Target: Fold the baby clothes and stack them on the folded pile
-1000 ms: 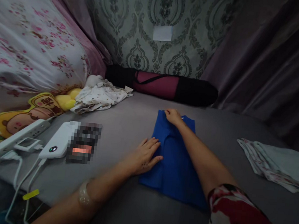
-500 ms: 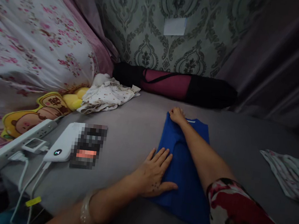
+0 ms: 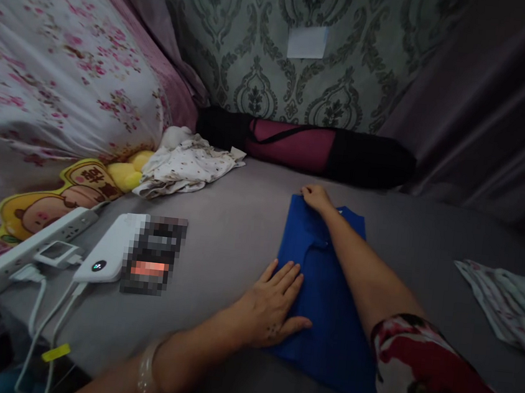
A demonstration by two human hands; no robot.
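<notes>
A blue shirt (image 3: 325, 315) lies folded lengthwise on the grey bed sheet, with creases near its middle. My left hand (image 3: 274, 304) rests flat on its left edge, fingers spread and thumb stretched out over the cloth. At the far end, my right hand (image 3: 316, 198) has its fingers curled at the shirt's upper left corner, pinching the fabric there. My right forearm crosses above the garment and hides part of it, including most of the neckline.
To the left are a power bank (image 3: 111, 249), a blurred-out dark device (image 3: 153, 257), a power strip (image 3: 25, 265) with cables and a yellow plush cushion (image 3: 39, 217). Crumpled white cloth (image 3: 185, 169) and a long black-and-maroon bag (image 3: 291, 146) lie behind. Folded pale fabric (image 3: 509, 304) is at right.
My right hand has shifted slightly to the right along the shirt's far edge, and the upper left corner looks flatter. Less of the neckline shows. My left hand stays in place.
</notes>
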